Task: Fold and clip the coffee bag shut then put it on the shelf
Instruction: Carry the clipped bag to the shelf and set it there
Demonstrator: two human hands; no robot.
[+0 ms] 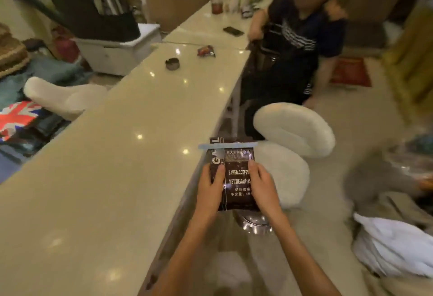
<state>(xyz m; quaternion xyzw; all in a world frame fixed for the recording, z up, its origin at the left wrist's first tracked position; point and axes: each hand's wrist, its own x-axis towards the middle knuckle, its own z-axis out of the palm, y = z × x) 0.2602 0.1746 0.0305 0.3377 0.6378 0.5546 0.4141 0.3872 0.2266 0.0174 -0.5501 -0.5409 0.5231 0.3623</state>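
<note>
A: What are we holding now?

B: We are holding the coffee bag [236, 176] with both hands, in the air just beside the near edge of the long bench [121, 145], over the floor side. The left hand [210, 188] is gripping the left edge of the bag, with the thumb lying on the front. The right hand [263, 185] is gripping the right edge in the same way.

A: Is the top of the bag closed?

B: A light blue clip [228, 145] is sitting across the top of the bag, from one side to the other. The bag is standing nearly upright, and its printed front is facing us.

A: What is lying on the bench?

B: Far from us, a small round dark dish [173, 63] and a red wrapper [206, 51] are lying on it, well apart from the bag. Further away, a dark phone [233, 30] is lying there too.

A: And around us?

B: Two white stools [295, 129] are standing to the right of the bench, just behind the bag. Another person in a dark shirt [297, 45] is sitting beside the far part of the bench.
</note>
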